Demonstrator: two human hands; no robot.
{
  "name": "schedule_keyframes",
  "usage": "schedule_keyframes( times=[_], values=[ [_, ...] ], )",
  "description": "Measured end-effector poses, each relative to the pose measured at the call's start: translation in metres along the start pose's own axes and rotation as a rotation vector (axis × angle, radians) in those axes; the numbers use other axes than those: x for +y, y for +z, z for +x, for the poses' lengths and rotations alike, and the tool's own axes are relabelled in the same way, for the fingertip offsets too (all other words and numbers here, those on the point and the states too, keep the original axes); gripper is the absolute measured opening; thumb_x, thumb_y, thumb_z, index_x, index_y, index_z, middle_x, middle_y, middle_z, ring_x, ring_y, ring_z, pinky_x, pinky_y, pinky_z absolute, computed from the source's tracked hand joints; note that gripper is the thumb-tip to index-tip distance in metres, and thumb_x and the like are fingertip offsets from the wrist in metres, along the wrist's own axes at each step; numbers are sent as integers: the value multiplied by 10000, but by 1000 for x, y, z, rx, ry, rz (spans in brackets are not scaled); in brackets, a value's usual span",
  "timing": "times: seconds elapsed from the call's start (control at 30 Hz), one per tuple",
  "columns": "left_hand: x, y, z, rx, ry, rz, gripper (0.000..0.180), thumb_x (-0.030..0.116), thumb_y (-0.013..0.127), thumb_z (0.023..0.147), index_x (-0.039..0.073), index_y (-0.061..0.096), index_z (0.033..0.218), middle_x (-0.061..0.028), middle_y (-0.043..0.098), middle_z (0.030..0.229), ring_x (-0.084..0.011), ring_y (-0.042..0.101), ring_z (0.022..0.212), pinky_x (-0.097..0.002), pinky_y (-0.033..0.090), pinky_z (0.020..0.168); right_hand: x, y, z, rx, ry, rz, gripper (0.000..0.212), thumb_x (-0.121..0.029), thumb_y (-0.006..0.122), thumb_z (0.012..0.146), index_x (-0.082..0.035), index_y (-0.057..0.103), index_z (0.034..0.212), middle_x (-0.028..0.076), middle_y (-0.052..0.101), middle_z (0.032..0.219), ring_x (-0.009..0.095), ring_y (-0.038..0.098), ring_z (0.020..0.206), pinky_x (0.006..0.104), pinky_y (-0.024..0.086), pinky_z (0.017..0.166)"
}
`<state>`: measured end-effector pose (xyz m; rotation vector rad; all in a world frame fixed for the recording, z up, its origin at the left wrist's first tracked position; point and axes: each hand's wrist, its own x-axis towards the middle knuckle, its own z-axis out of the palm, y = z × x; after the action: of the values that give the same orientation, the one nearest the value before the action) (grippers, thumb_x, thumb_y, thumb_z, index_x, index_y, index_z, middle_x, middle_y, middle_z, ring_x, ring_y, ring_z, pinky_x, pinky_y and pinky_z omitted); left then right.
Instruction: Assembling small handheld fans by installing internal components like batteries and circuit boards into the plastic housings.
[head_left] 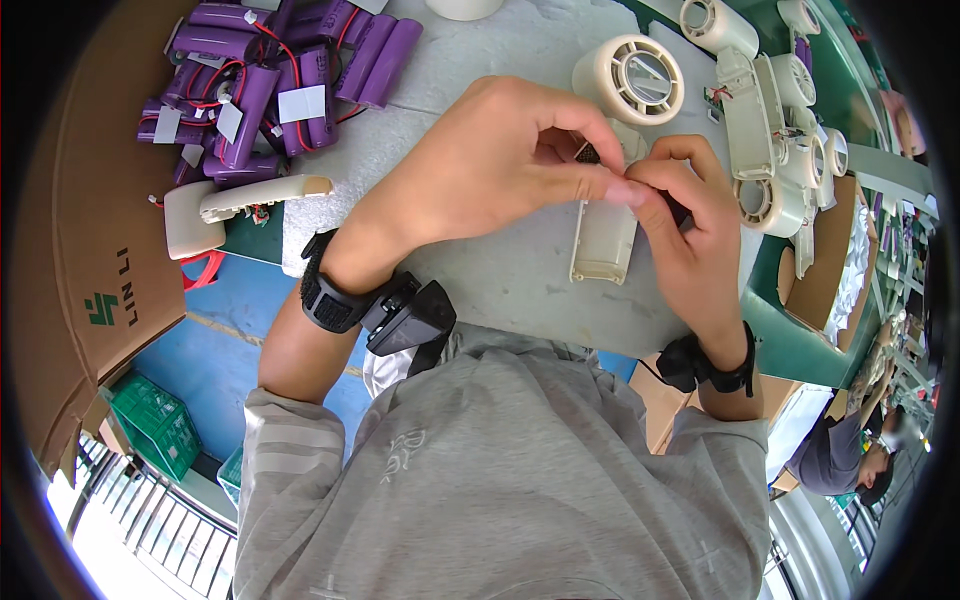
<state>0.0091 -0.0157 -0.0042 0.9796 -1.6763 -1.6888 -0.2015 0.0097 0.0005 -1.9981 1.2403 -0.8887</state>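
Note:
My left hand (pixel 500 165) and my right hand (pixel 695 225) meet over the grey work surface, thumbs and index fingertips pinched together. Whatever the fingertips grip is too small or too hidden to name. A dark, mesh-like bit (pixel 587 153) shows behind the left fingers, and something dark is partly covered by the right fingers. Beneath both hands lies a cream plastic housing with an open, hollow handle (pixel 602 245); its round, slotted fan head (pixel 630 80) points away from me. The fingers hide the middle of this housing.
Purple battery cells (pixel 255 95) with red and black wires are heaped at the far left, near a loose cream shell (pixel 195 220). Several cream fan housings (pixel 745 110) crowd the right side, beside an open carton (pixel 850 270). A large cardboard box (pixel 110 200) stands left; a person (pixel 835 455) is at the far right.

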Motion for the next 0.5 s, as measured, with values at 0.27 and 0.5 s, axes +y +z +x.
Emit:
schedule_keyframes(
  times=[0.27,0.5],
  values=[
    [0,-6,-3,-17,8,-163,280,-130,645,807,-19,637,1065,-47,644,1021,-116,623,916,-257,530,819,3,-4,1,-131,-24,23,64,-62,700,833,-14,692,874,56,528,900,105,500,689,233,369,593],
    [-1,-10,-3,7,2,-127,309,-132,657,801,-20,630,1088,-52,644,1021,-118,628,926,-250,532,821,0,-4,2,-130,42,22,66,-60,711,818,-6,690,849,46,524,875,95,489,670,226,353,579]
  ],
)
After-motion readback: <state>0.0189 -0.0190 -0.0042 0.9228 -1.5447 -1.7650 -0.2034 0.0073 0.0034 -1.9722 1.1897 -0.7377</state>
